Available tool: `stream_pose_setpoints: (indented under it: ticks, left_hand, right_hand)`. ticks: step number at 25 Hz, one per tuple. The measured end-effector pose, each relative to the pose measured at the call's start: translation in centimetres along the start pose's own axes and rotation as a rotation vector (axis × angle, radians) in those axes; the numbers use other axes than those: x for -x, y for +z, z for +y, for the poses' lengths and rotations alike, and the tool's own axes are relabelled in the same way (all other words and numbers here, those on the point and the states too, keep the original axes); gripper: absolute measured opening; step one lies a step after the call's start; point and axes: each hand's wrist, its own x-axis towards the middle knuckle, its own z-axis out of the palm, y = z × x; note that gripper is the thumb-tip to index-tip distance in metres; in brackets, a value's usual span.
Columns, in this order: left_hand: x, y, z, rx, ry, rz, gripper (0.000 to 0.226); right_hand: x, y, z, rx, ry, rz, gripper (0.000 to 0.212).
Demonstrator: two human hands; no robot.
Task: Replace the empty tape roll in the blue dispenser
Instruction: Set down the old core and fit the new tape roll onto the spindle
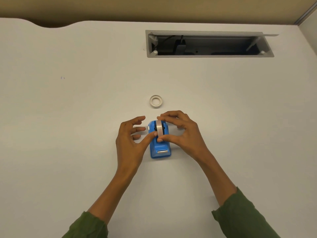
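Observation:
The blue tape dispenser stands on the white desk, its metal cutter facing me. A tape roll sits upright in its cradle. My right hand grips that roll, fingers over its far top and thumb at its near edge. My left hand is beside the dispenser on the left; its thumb tip touches the roll's near lower edge and the other fingers are spread apart. A second, thin white roll ring lies flat on the desk just beyond the dispenser.
An open cable hatch with a raised grey lid is set into the desk at the back right. The desk's far edge has a curved cut-out at the back left. Green sleeves cover both forearms.

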Motion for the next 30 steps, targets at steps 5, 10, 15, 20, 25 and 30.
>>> stream_pose_setpoints:
  ticks: [5,10,15,20,25,30]
  left_hand:
    - [0.2,-0.1,0.2,0.012,0.026,-0.042,0.043]
    - [0.8,-0.8,0.4,-0.032,0.141,-0.157,0.037]
    - [0.7,-1.2,0.4,-0.114,0.209,-0.241,0.042]
    - [0.6,-0.9,0.5,-0.136,0.205,-0.261,0.052]
    - [0.3,-0.6,0.4,-0.173,0.199,-0.233,0.050]
    - [0.3,-0.6,0.5,-0.171,0.190,-0.243,0.049]
  right_hand:
    - [-0.3,0.1,0.2,-0.011,0.012,-0.016,0.053]
    - [-0.4,0.1,0.2,-0.020,0.004,-0.024,0.055]
    - [0.1,0.3,0.3,-0.141,-0.001,0.065,0.045]
    - [0.0,0.4,0.3,-0.169,-0.002,0.082,0.030]
    - [-0.1,0.6,0.4,-0.189,-0.006,0.100,0.028]
    - [-0.3,0.2,0.2,-0.212,0.002,0.072,0.028]
